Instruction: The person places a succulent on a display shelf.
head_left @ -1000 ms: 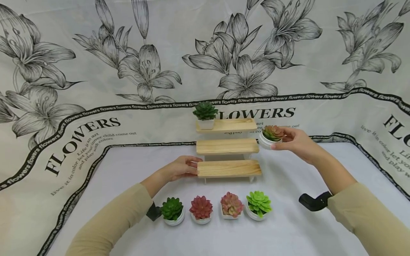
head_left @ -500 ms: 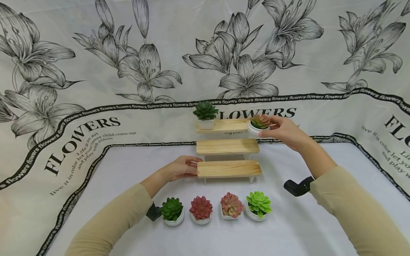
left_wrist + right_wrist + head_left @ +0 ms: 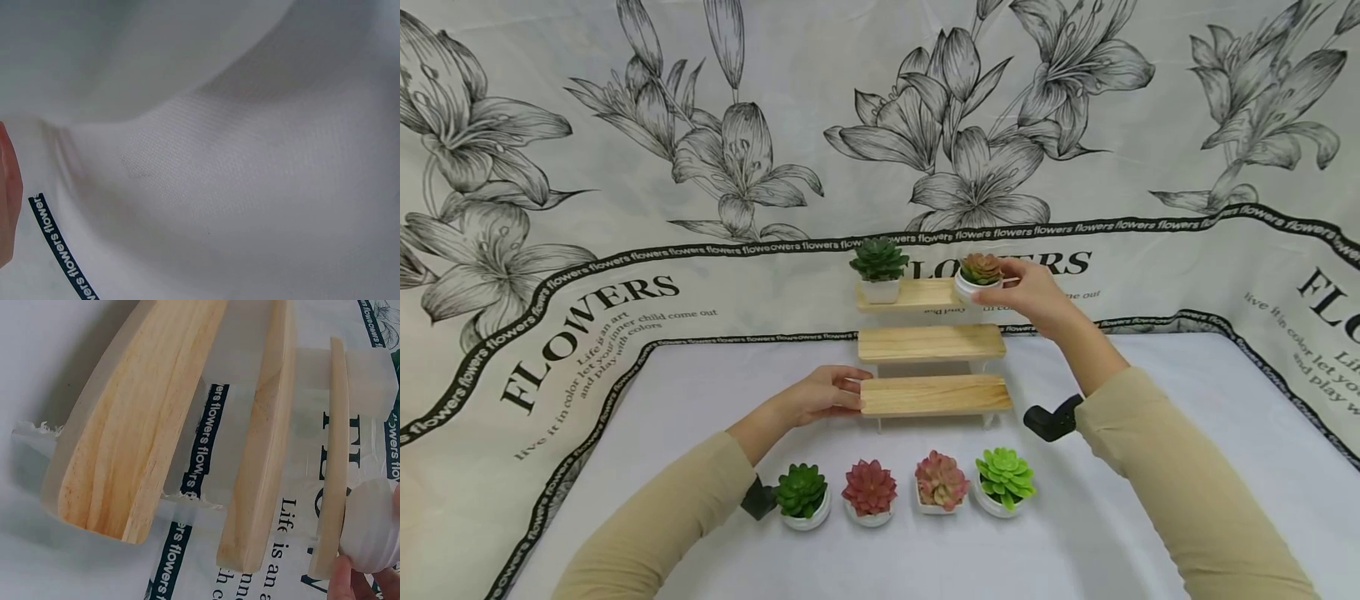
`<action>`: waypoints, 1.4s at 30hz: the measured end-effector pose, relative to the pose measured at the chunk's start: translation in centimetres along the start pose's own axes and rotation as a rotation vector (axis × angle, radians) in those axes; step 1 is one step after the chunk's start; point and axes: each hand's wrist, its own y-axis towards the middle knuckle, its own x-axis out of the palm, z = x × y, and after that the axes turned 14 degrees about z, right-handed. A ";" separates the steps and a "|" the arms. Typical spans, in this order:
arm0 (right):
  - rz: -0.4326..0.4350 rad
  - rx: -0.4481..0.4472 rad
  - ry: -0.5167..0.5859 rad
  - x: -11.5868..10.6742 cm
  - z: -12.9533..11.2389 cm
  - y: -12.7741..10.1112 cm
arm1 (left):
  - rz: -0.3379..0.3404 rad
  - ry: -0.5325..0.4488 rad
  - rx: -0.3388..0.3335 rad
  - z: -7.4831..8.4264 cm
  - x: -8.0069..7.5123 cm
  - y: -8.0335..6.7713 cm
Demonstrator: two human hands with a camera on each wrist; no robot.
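1. 3 wooden shelves [image 3: 144, 419] of a stepped stand run up the picture, seen from close and low, the nearest and widest at the left.
2. Clear plastic side panels [image 3: 187, 506] join them.
3. A white ribbed pot [image 3: 370, 526] touches the edge of the thin shelf at the right.
4. Fingertips [image 3: 340, 578] grip the pot from below.
5. A white cloth [image 3: 44, 369] with a black lettered band lies underneath.
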 end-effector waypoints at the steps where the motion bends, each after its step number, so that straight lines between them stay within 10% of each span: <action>1: 0.002 0.002 0.007 0.2 -0.1 0.1 | 0.000 -0.001 0.001 0.0 0.0 0.0; 20: 0.010 0.003 0.056 1.8 -1.1 0.8 | 0.007 -0.003 -0.007 0.1 0.0 0.0; 42: -0.094 -0.017 0.011 -3.4 0.2 -2.7 | -0.005 -0.005 0.006 0.0 0.0 -0.2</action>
